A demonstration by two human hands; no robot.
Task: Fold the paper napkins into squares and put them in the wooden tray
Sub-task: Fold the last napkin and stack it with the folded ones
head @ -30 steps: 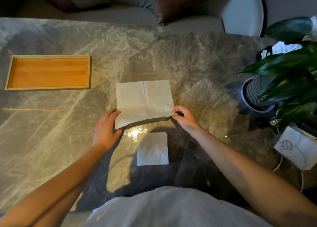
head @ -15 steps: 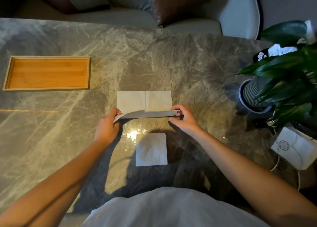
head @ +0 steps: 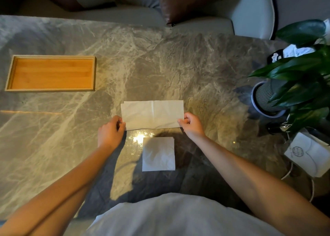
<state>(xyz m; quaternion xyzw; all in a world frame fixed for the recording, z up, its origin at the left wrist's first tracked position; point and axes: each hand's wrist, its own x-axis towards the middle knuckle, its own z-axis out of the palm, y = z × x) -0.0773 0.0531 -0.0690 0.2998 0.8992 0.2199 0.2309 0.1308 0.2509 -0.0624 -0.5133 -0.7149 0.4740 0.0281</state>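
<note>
A white paper napkin (head: 152,114) lies folded in half as a wide rectangle in the middle of the marble table. My left hand (head: 110,130) pinches its near left corner and my right hand (head: 192,124) pinches its near right corner. A second napkin (head: 158,154), folded into a square, lies flat just in front of it, closer to me. The wooden tray (head: 94,73) sits at the far left of the table with nothing in it.
A potted plant (head: 301,87) in a ribbed pot (head: 264,100) stands at the right edge. A white pouch (head: 309,153) and cables lie beside it. Cushioned seating (head: 125,16) runs along the table's far side.
Both hands carried the napkin's near edge up and over onto its far edge, turning the open square sheet into a half-height rectangle. The small folded napkin stayed in place.
</note>
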